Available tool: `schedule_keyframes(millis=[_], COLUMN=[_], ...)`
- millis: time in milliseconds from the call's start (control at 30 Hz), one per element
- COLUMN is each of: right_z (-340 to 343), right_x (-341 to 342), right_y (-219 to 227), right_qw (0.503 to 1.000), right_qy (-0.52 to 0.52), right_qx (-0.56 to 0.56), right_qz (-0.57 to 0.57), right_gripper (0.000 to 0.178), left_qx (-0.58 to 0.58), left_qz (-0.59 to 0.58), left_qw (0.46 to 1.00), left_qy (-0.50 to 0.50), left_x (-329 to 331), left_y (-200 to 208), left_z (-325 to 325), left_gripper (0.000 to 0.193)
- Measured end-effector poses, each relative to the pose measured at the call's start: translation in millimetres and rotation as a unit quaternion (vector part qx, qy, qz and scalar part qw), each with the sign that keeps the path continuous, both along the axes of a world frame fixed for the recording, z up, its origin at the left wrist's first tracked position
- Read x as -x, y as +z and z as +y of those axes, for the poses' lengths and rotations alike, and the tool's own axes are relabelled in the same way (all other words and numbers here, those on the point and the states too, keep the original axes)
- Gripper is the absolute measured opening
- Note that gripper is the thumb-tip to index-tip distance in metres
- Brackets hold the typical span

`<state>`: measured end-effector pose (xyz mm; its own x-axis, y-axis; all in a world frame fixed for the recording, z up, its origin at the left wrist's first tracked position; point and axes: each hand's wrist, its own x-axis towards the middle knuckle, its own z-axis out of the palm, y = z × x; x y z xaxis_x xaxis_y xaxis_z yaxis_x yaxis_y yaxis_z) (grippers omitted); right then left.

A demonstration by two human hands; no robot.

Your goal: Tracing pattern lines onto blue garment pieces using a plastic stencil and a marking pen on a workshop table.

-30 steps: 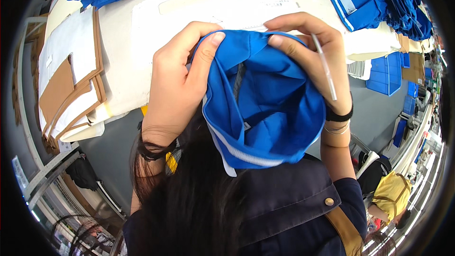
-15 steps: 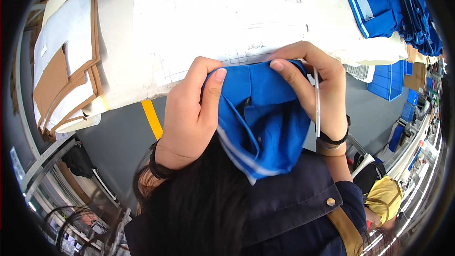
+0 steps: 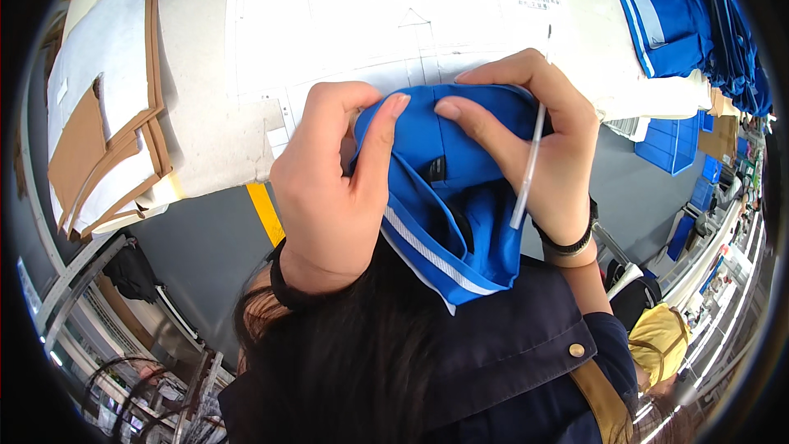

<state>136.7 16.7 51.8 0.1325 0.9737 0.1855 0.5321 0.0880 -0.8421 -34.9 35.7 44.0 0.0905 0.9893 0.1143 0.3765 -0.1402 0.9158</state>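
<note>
A blue garment piece (image 3: 472, 148) with a white-edged band hangs between my hands, above the table's near edge. Thumb and fingers of my left hand (image 3: 333, 189) pinch its top edge left of a vertical seam. On the other side of that seam my right hand (image 3: 555, 144) pinches the same edge, its thumb lying on the inner face. A slim clear-barrelled pen (image 3: 528, 168) is also tucked in my right hand, its tip pointing up and away. Inside the fabric, below the seam, shows a small dark label (image 3: 436, 170). Folds hide the lower inside.
A large white paper pattern (image 3: 362, 29) with drawn lines covers the table (image 3: 205, 136). Brown and white card templates (image 3: 103, 107) are stacked at left. Striped blue garments (image 3: 666, 16) lie at far right, near a blue crate (image 3: 666, 144) beyond the table.
My right thumb has shifted left toward the seam, and both hands have drawn a little closer together. The pen leans more now. More of the label and white-edged band has come into sight.
</note>
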Motion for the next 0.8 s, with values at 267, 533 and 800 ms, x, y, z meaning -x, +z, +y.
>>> schedule_keyframes(millis=[267, 533, 800], right_z=[5.4, 7.2, 15.1], right_x=[10.5, 13.8, 10.3], right_y=[-2.2, 4.3, 4.0], right_qw=[0.992, 0.990, 0.985], right_qy=[-0.045, -0.038, -0.005], right_qx=[0.093, 0.097, 0.012], right_qz=[-0.072, -0.094, -0.174], right_gripper=[0.016, 0.020, 0.033], left_qx=[-0.107, -0.206, -0.194], left_qz=[0.184, 0.247, 0.096], left_qw=[0.977, 0.947, 0.956], left_qy=[-0.023, -0.001, -0.199], left_x=[0.8, -3.4, -6.3], left_y=[-6.5, -4.0, 9.4], left_z=[18.1, 21.8, -0.2], left_gripper=[0.022, 0.027, 0.028])
